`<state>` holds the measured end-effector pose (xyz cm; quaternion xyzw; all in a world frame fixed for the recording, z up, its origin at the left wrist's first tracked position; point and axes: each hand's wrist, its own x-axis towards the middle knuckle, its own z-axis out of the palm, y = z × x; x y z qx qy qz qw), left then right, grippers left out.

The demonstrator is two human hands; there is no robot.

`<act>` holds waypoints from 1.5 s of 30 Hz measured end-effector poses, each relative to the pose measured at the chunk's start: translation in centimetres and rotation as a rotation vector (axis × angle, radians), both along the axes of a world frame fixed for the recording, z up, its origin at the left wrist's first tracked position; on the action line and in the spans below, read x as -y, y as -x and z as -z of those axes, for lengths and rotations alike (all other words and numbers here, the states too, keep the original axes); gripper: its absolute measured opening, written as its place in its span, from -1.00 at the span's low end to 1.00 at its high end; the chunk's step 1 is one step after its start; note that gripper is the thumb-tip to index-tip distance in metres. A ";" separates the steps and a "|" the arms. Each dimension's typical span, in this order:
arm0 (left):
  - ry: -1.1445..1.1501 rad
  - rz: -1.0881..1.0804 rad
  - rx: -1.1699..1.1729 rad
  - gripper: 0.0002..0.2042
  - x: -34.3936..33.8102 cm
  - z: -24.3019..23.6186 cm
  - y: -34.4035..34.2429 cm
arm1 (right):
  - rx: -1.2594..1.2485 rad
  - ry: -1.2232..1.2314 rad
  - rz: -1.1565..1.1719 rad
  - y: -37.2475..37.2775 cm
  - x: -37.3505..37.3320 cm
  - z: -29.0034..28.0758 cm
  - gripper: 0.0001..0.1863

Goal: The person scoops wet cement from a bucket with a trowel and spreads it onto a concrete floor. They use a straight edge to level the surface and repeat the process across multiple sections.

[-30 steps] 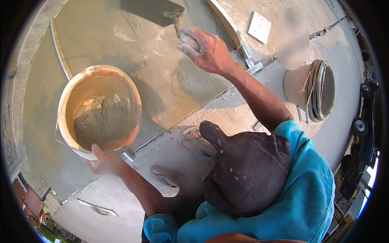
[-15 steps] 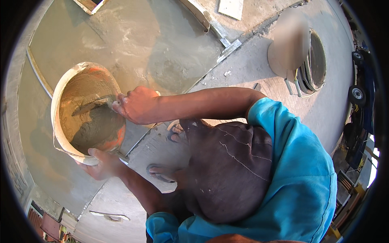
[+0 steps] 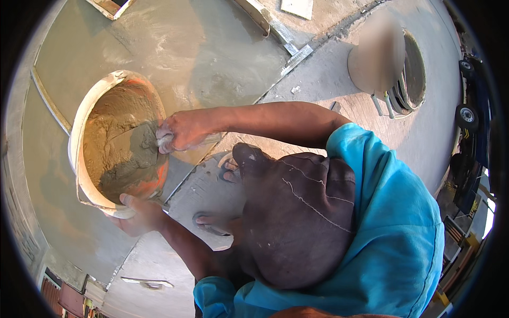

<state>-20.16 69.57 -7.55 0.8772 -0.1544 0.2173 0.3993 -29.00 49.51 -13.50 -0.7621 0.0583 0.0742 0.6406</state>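
Observation:
A large pale bucket, orange in places inside, leans toward me with wet grey-brown mortar in it. My left hand grips its lower rim, thumb over the edge. At the opposite side of the opening, my right hand is closed round the handle of a trowel. Mortar covers the trowel blade, which rests on or in the mix; the handle is mostly hidden in my fist. Below my arms, sandalled feet show beside dark cloth and my teal sleeve.
Wet smoothed cement spreads behind the bucket. A metal straightedge lies at its edge. To the right stands another bucket with tool handles sticking out. A long flat tool lies at lower left; a dark vehicle is far right.
The trowel blade has turned and lies flatter against the mortar, with my right hand slightly nearer the bucket's rim. The bucket tilts more toward me, my left hand still on its rim.

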 end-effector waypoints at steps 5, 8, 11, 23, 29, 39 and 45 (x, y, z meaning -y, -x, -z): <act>0.039 -0.026 -0.055 -0.42 1.1 -0.5 -0.1 | -0.215 -0.340 -0.061 1.5 0.4 -2.2 -0.69; 0.079 -0.030 -0.047 -0.41 1.5 -0.8 -0.2 | -0.092 -0.061 0.005 2.1 -0.3 -3.1 -0.69; 0.139 -0.003 -0.052 -0.41 2.1 -0.6 0.0 | 0.130 0.592 0.065 2.5 -1.9 -2.3 -0.66; -0.075 0.081 0.073 -0.48 0.3 0.4 -0.2 | -0.070 0.742 -0.067 2.5 -1.3 -3.9 -0.55; 0.059 0.071 0.123 -0.55 1.1 0.1 -0.4 | -0.157 0.630 0.042 2.8 0.5 -5.1 -0.56; 0.174 0.096 -0.119 -0.46 1.7 0.5 0.0 | -0.228 -0.347 -0.086 2.1 1.5 -2.1 -0.64; 0.385 -0.017 -0.228 -0.56 1.8 0.6 -1.0 | -0.295 -0.476 -0.003 6.1 4.0 -3.7 -0.67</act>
